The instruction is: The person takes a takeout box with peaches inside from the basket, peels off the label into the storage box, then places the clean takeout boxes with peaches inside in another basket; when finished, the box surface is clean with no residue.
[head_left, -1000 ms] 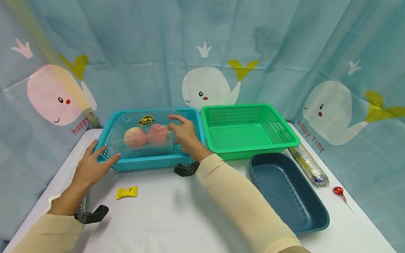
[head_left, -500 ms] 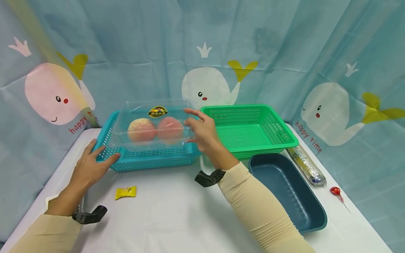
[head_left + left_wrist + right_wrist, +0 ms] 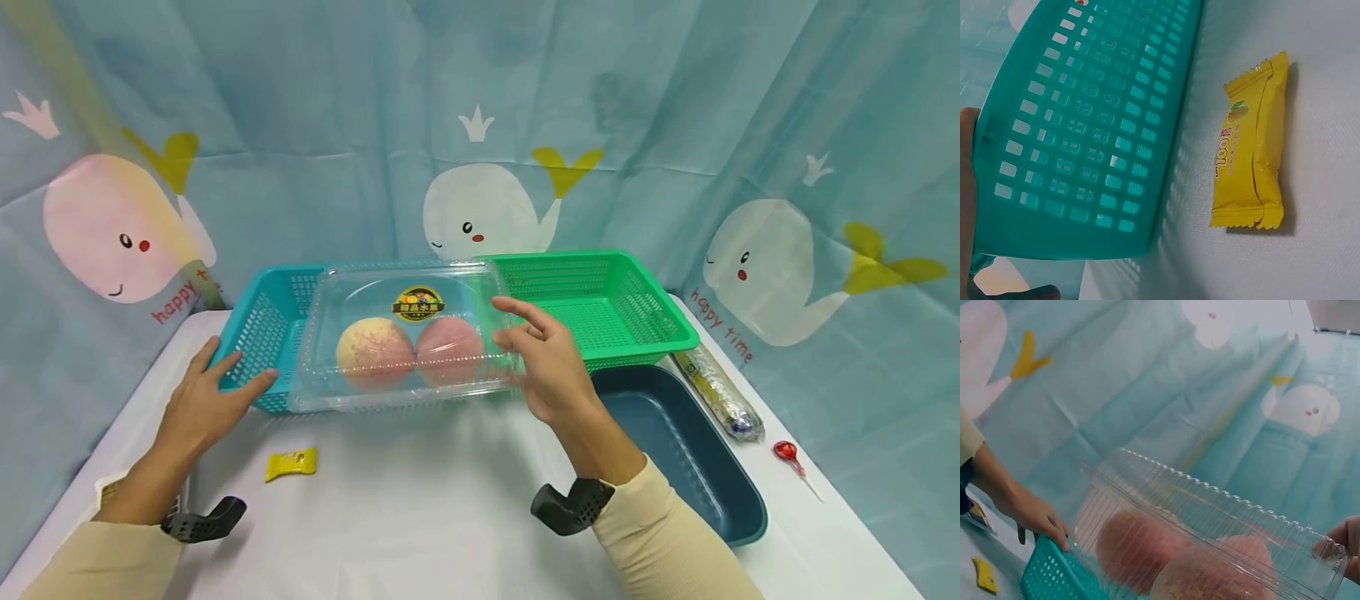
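1. While the right hand [image 3: 551, 367] grasps a clear plastic box [image 3: 412, 328] by its right end, the left hand [image 3: 198, 408] touches the near left corner of a blue basket [image 3: 258, 333] with fingers spread, not clenched.
2. Between the two hands, the box is raised over the blue basket; whether it touches the rim, I cannot tell.
3. Inside the box, to the left of the right hand, two peach-like fruits [image 3: 375, 354] sit side by side.
4. Just right of the left hand, a yellow packet [image 3: 291, 463] lies on the white surface [image 3: 405, 517].
5. Beyond the right hand stands a green basket [image 3: 588, 325]; to the right of this hand is a dark blue tub [image 3: 675, 450].
6. Farther right of the right hand lie a wrapped package [image 3: 716, 392] and a red lollipop [image 3: 786, 451].
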`<state>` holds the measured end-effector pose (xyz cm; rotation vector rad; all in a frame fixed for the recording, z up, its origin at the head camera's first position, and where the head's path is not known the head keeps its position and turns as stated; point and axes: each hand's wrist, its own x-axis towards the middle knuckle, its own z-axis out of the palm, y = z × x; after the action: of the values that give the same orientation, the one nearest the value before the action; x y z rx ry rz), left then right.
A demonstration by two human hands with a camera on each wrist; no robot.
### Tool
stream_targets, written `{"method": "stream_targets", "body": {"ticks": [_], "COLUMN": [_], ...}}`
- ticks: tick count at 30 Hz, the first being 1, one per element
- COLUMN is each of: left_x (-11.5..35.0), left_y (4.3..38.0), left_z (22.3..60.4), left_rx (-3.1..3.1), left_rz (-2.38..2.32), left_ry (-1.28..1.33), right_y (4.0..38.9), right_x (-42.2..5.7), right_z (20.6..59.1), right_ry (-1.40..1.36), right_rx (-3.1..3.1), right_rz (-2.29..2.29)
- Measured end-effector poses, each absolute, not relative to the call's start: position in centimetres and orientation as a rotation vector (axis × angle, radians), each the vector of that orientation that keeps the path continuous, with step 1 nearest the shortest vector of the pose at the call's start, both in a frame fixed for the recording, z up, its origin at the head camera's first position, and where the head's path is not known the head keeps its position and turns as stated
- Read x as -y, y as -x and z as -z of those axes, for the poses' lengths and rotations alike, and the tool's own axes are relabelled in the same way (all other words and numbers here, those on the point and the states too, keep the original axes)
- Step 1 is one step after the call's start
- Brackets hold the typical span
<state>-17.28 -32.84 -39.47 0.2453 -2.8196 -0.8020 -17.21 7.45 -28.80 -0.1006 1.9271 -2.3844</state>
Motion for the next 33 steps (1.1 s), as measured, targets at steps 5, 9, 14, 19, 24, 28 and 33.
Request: {"method": "stream_targets", "body": {"ticks": [5, 9, 14, 19, 24, 28, 33], "left_x": [33.0, 33.1, 33.0, 32.8, 32.6, 32.7, 32.8], "left_y": [17.1, 17.1, 17.2, 17.4, 17.3, 17.2, 17.1], "left_z": [39.4, 39.5, 39.5, 39.4, 39.4, 39.5, 39.4], "left_rx": [2.812, 2.808, 2.797, 2.798, 2.806, 2.807, 2.811], "left_rz": [0.808, 0.818, 0.834, 0.846, 0.847, 0.827, 0.818], "left_ry": [-0.256, -0.249, -0.234, -0.224, -0.23, -0.237, -0.245], "right_y": [15.1, 13.5, 11.6, 10.2, 9.3, 9.0, 8.9], "right_x": [-9.4, -10.9, -12.2, -12.9, -13.4, -13.4, -13.2], "right_z": [29.7, 31.0, 33.0, 34.8, 36.5, 38.0, 39.5], "right_ry": [0.095, 0.085, 0.076, 0.035, 0.007, 0.014, 0.018], "right_rx": [-1.888, -1.873, -1.861, -1.864, -1.892, -1.874, -1.869], "right_rz": [2.437, 2.444, 2.445, 2.442, 2.446, 2.472, 2.475]}}
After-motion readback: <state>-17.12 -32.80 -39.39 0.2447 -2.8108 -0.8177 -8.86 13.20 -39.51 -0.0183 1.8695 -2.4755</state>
